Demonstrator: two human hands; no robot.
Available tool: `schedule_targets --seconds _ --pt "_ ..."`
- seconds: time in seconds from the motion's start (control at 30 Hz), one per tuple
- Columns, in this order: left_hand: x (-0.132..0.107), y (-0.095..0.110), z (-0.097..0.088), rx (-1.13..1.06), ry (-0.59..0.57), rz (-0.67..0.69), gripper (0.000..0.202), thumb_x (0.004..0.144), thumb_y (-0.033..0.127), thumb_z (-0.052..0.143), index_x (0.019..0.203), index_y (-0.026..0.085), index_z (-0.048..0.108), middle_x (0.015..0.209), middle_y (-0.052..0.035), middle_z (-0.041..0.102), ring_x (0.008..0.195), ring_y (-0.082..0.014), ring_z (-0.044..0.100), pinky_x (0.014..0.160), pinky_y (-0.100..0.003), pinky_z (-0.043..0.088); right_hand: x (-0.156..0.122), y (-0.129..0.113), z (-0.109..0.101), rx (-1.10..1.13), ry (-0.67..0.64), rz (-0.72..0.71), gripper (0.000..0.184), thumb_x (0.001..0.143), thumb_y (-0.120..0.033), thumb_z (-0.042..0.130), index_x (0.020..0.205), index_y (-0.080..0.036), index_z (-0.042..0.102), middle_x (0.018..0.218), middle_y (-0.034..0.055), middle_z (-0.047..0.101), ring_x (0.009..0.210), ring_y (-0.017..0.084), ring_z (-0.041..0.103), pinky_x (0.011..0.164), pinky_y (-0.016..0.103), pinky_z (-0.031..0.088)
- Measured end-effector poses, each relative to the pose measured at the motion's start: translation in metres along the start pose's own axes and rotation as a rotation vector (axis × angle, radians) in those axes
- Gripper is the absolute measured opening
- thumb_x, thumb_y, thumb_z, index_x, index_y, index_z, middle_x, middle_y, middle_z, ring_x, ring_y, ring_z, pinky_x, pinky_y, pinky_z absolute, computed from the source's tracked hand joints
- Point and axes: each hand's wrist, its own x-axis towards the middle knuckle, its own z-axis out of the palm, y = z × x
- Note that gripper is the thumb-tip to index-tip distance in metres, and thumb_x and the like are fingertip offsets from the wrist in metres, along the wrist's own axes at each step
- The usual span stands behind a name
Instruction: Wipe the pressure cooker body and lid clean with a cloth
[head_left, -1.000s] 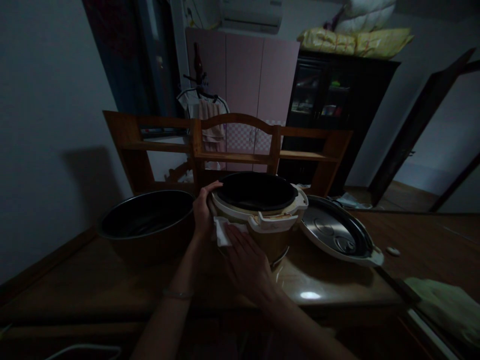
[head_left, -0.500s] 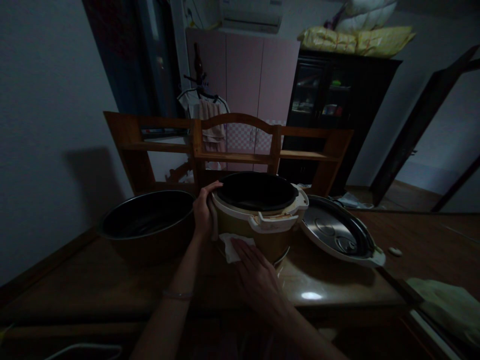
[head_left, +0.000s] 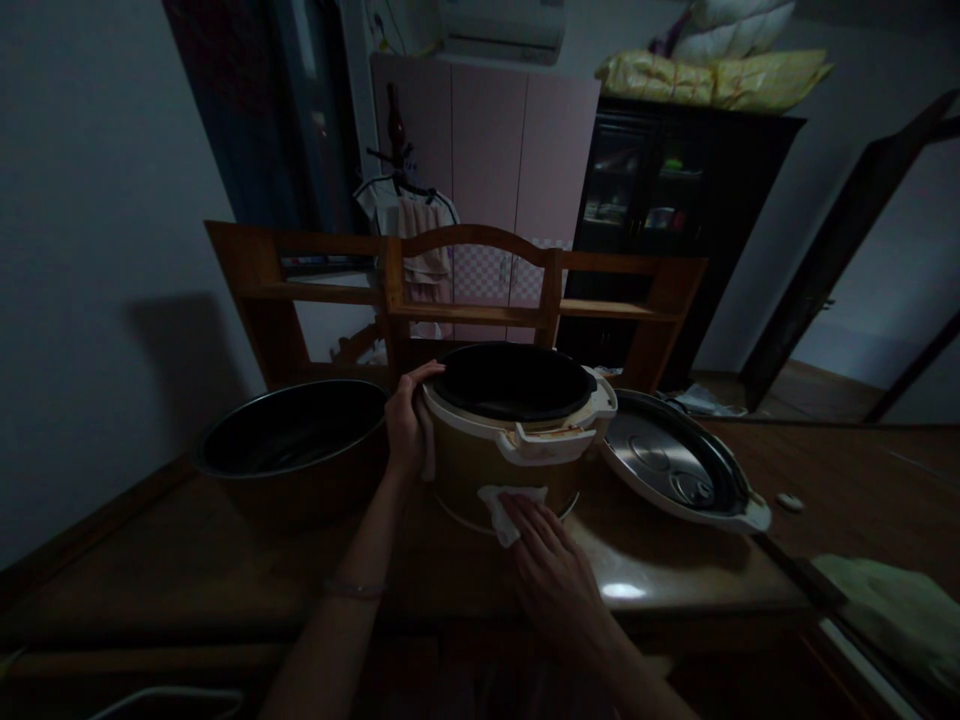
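A cooker body (head_left: pixel 459 455), olive-gold with a white rim and front handle, stands on the wooden desk with its dark round inside facing up. My left hand (head_left: pixel 407 420) grips its left side, fingers over the rim. Low on the cooker's front, my right hand (head_left: pixel 551 560) presses a white wipe (head_left: pixel 501 512) against the wall, fingers stretched over it. Left of the cooker sits a dark inner pot (head_left: pixel 292 490). To the right lies the detached lid (head_left: pixel 649 455), its metal inner side up.
The wooden desk (head_left: pixel 660 580) has a raised shelf (head_left: pixel 472 315) along its back. A small white object (head_left: pixel 789 502) lies beyond the lid. Pale green cloth (head_left: pixel 892 610) is at the lower right, and a wall (head_left: pixel 97 350) is close on the left.
My right hand has slid the wipe rightward and slightly down across the cooker's front. My left hand keeps its hold, and the cooker stays in place.
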Motion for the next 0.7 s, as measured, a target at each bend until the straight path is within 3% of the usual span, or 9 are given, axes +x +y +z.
schedule_targets --seconds 0.23,0.57,0.7 --pt "0.0 0.001 -0.001 -0.001 -0.016 0.015 0.051 0.103 0.046 0.032 0.101 0.021 0.077 0.119 -0.0064 0.074 0.127 -0.0249 0.06 0.116 -0.042 0.038 -0.013 0.011 -0.009 -0.025 -0.002 0.061 0.042 0.095 -0.015 0.049 0.136 -0.015 0.06 0.163 0.0069 0.034 0.149 0.025 0.035 0.122 0.045 0.035" --pt "-0.001 0.003 0.0 -0.009 -0.012 0.004 0.052 0.103 0.047 0.032 0.101 0.021 0.077 0.12 -0.007 0.074 0.127 -0.0247 0.06 0.116 -0.042 0.037 -0.021 0.019 -0.011 -0.068 -0.029 0.094 0.062 0.095 -0.014 0.047 0.156 -0.01 0.035 0.163 0.0116 0.034 0.153 0.028 0.027 0.121 0.048 0.035" --pt "-0.002 0.005 0.0 0.001 -0.014 0.012 0.052 0.103 0.047 0.031 0.103 0.02 0.076 0.121 -0.007 0.073 0.127 -0.0243 0.06 0.116 -0.041 0.038 -0.012 0.017 -0.011 -0.06 -0.024 0.048 0.056 0.096 -0.015 0.048 0.151 -0.01 0.042 0.163 0.011 0.034 0.152 0.027 0.028 0.122 0.049 0.033"
